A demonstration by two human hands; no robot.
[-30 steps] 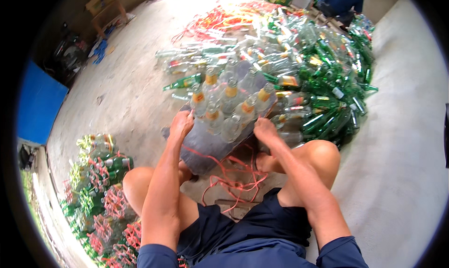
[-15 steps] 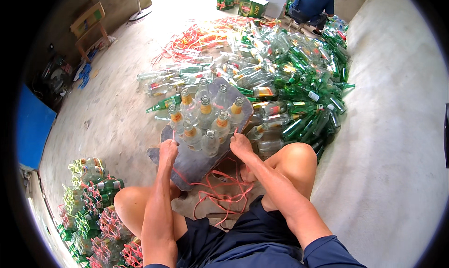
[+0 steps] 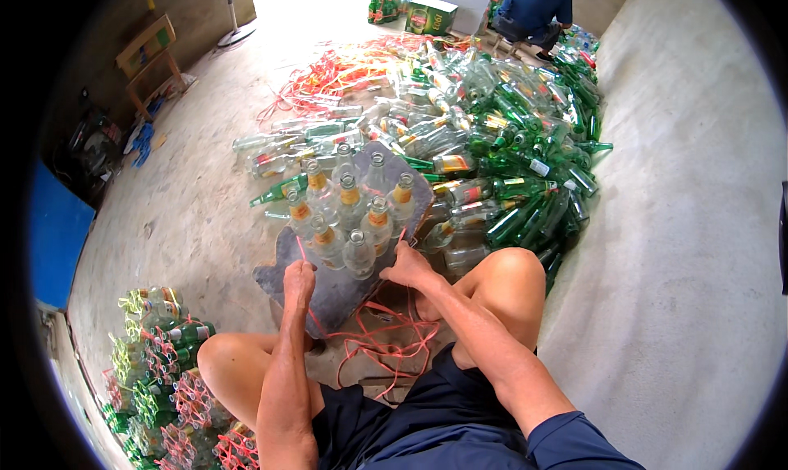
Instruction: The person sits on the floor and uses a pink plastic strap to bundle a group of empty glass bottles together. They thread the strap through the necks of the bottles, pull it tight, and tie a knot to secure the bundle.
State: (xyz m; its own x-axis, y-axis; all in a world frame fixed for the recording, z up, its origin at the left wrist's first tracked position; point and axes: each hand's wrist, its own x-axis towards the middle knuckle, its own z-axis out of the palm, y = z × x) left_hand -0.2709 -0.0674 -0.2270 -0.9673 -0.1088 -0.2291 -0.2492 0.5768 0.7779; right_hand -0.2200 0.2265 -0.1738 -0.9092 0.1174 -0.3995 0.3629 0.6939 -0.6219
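Note:
Several clear glass bottles (image 3: 350,203), some with yellow-orange neck labels, stand upright in a tight cluster on a grey padded board (image 3: 328,285) in front of me. At the near left of the cluster, my left hand (image 3: 299,281) is closed on a pink plastic strap (image 3: 301,248), whose tail hangs down below the fist. My right hand (image 3: 409,266) pinches the other part of this strap by the near right bottles, its thumb stretched toward the board. The strap's path behind the bottles is hidden. Loose pink strap (image 3: 382,343) lies tangled between my feet.
A large heap of clear and green bottles (image 3: 509,158) spreads ahead and right, beside a pale wall (image 3: 681,183). Red and yellow straps (image 3: 328,72) lie behind it. Strapped bottle bundles (image 3: 164,371) stand at lower left. A person (image 3: 533,10) sits at the back near a green box (image 3: 429,16).
My right hand has turned, and its thumb now points out toward the board. The left hand stays on the strap, slightly lower. The whole view has shifted a little.

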